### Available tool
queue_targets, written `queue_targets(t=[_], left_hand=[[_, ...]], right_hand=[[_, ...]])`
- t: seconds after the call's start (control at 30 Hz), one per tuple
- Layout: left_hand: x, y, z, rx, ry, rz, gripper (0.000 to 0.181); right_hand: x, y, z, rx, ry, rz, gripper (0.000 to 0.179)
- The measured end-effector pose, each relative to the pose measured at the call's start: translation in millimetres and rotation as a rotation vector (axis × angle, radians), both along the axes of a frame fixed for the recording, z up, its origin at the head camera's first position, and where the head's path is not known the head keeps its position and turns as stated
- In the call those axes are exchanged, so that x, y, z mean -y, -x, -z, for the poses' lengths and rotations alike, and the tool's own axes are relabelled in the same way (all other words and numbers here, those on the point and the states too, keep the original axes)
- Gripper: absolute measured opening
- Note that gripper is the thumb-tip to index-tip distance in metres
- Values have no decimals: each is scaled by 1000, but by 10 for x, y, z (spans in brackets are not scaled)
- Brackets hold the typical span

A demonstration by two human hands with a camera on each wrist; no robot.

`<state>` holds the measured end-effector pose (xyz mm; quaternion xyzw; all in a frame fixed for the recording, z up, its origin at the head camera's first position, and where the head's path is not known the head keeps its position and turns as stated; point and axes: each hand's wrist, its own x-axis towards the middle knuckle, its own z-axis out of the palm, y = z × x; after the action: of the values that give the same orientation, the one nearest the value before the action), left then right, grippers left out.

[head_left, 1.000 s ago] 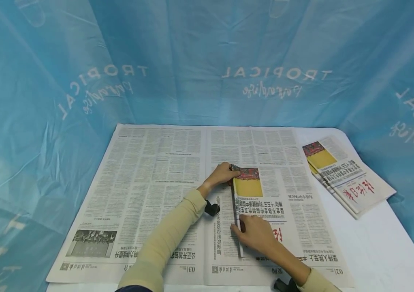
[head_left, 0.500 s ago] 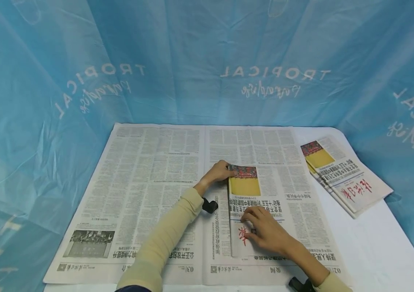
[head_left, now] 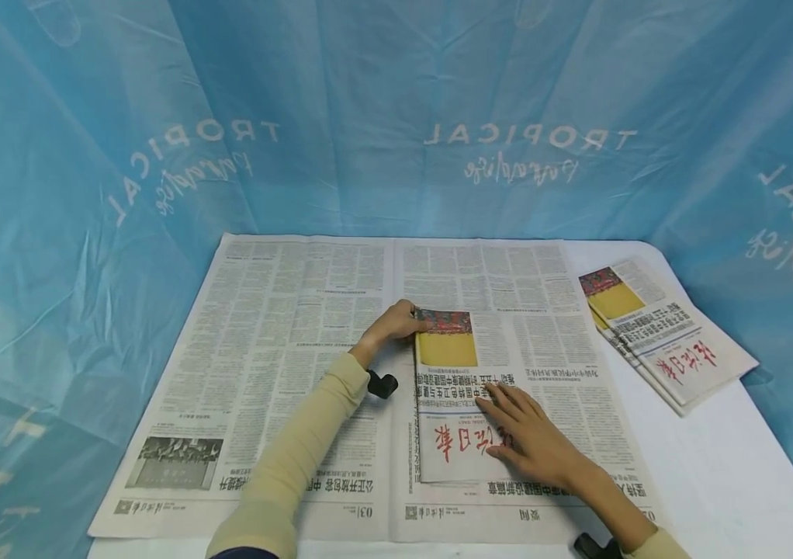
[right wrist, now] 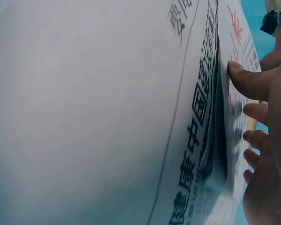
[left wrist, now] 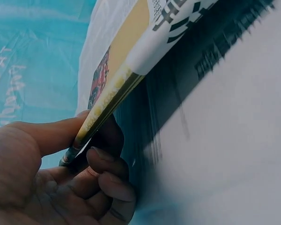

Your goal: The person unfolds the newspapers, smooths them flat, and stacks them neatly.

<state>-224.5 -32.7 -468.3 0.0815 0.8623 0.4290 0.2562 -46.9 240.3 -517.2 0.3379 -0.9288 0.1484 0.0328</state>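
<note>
A folded newspaper [head_left: 447, 349] with a red and yellow picture and red lettering lies over the right half of a spread newspaper sheet [head_left: 299, 349]. My left hand [head_left: 396, 322] pinches its far left corner. In the left wrist view the thumb [left wrist: 61, 133] is on top and curled fingers are beneath the thick folded edge. My right hand [head_left: 532, 439] lies over the right part of the folded newspaper, fingers extended and spread. In the right wrist view, the right thumb's tip [right wrist: 234, 68] is at the folded paper's near edge, which stands slightly off the sheet below.
Several folded newspapers [head_left: 676, 349] lie overlapped at the right on the white table [head_left: 739, 458]. Blue printed sheeting [head_left: 382, 155] hangs behind the table and along both sides. A black wrist camera [head_left: 382, 384] sits by the left sleeve.
My left hand has drawn the folded newspaper leftward across the sheet. My right hand has released its left edge, moved right and spread its fingers over it.
</note>
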Motion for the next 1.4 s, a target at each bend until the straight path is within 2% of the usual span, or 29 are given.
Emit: queue_targets(t=[0.1,0.3,0.47,0.57,0.83,0.97,1.1,1.23,1.4], left_hand=[[65,18,-16,3,16,0,43],[169,-2,-38,-43,105,2,64],[192,-1,-22,-76,61,-15,55],[186,21,5,-137,47,1,46],[184,71,67,-276,114,84,37],[190,75,93,-347,100,98,36],[189,84,105,-405,42,126,32],[183,116,79,-399,-17,179,27],[201,176,17,-275,5,206,23]], right_hand=[[-49,-3,3,-3,-1,8,73],[-128,-19,37,32,7,24,75],[-138,-36,53,70,20,32,75],[-132,-41,62,72,34,31,75],[-116,-63,79,72,42,37,75],[-118,-73,80,84,31,50,75],[-118,-85,78,95,24,63,75],[-114,-97,72,110,23,70,75],[-100,-98,67,117,21,56,75]])
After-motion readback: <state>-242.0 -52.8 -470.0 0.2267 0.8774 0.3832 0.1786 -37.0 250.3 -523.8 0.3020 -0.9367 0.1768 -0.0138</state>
